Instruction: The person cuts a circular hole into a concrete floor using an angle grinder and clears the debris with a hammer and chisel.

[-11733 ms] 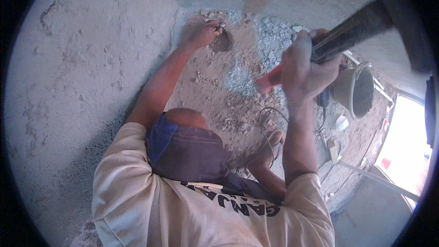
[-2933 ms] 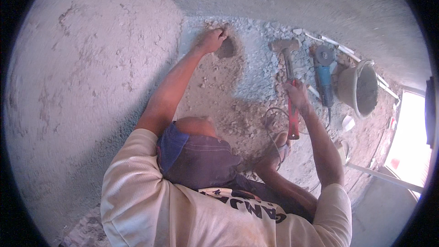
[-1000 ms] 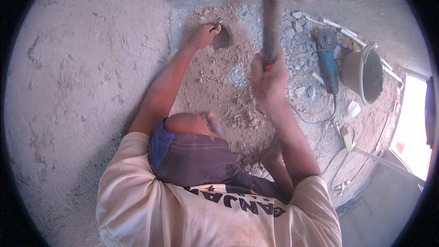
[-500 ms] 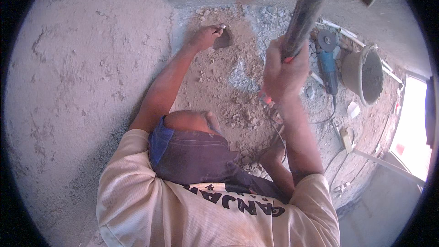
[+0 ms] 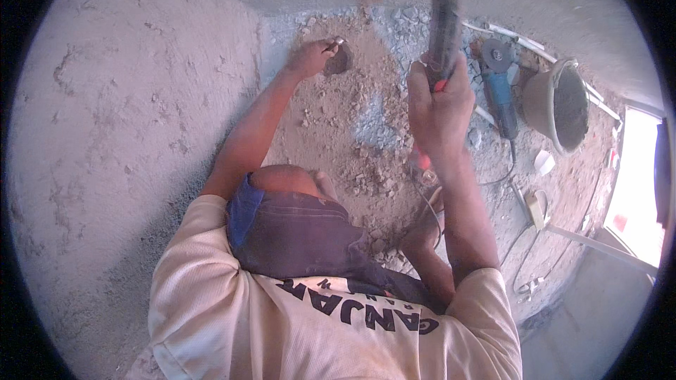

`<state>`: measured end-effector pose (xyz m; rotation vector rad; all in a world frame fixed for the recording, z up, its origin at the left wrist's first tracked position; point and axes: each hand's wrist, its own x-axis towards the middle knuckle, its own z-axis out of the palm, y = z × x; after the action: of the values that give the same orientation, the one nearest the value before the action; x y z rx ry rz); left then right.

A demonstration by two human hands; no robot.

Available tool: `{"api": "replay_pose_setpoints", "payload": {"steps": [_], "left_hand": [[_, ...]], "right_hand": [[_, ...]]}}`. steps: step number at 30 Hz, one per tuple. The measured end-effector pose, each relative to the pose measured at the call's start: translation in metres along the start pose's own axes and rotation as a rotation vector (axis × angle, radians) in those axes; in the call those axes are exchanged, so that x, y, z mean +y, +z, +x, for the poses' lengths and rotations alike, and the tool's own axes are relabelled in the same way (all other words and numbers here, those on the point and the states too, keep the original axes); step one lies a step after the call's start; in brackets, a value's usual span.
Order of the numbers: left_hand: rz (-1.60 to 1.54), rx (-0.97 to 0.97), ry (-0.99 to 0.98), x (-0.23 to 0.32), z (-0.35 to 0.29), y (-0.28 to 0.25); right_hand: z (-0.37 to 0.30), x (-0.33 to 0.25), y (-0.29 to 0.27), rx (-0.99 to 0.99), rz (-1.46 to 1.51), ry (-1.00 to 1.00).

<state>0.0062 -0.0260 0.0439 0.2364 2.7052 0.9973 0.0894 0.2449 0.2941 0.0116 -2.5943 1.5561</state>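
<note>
My left hand (image 5: 312, 61) is closed around a metal chisel (image 5: 339, 41), whose shiny end sticks out of the fist. Its other end is hidden by my hand and the dark round hole (image 5: 341, 61) in the rubble beside it. Nearer and to the right, my right hand (image 5: 442, 109) grips a hammer (image 5: 446, 10) by its handle, raised high over the ground. The handle points up past the top edge, and the hammer's head lies mostly outside the picture. Broken rubble (image 5: 352, 123) and loose dirt surround the hole.
A blue angle grinder (image 5: 499, 91) lies right of my right hand, near a dusty bucket (image 5: 539, 105). White pipes (image 5: 524, 43) run along the far wall's base. A cream power strip (image 5: 537, 209) and cables lie nearer. A rough wall (image 5: 141, 98) rises on the left.
The hammer has swung more upright, its head passing out at the top edge. My right hand stays near the same place. My left hand holds the chisel almost unmoved.
</note>
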Motion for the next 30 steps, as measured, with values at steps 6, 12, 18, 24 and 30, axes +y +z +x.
{"api": "replay_pose_setpoints", "payload": {"steps": [6,12,18,24,30], "left_hand": [[-0.022,0.005,-0.039,0.008,0.003,-0.006],[0.067,0.02,-0.044,-0.012,-0.004,0.008],[0.02,0.025,-0.036,-0.005,-0.003,-0.004],[0.028,0.043,-0.033,0.011,-0.005,-0.001],[0.012,0.047,-0.095,-0.002,-0.004,0.001]], "right_hand": [[-0.043,0.077,0.064,-0.167,-0.127,0.292],[-0.015,0.055,0.03,-0.228,-0.194,0.187],[0.005,-0.003,0.012,0.119,0.091,-0.013],[-0.045,0.093,0.078,-0.159,-0.206,0.227],[-0.002,0.035,0.017,-0.254,-0.19,0.104]]}}
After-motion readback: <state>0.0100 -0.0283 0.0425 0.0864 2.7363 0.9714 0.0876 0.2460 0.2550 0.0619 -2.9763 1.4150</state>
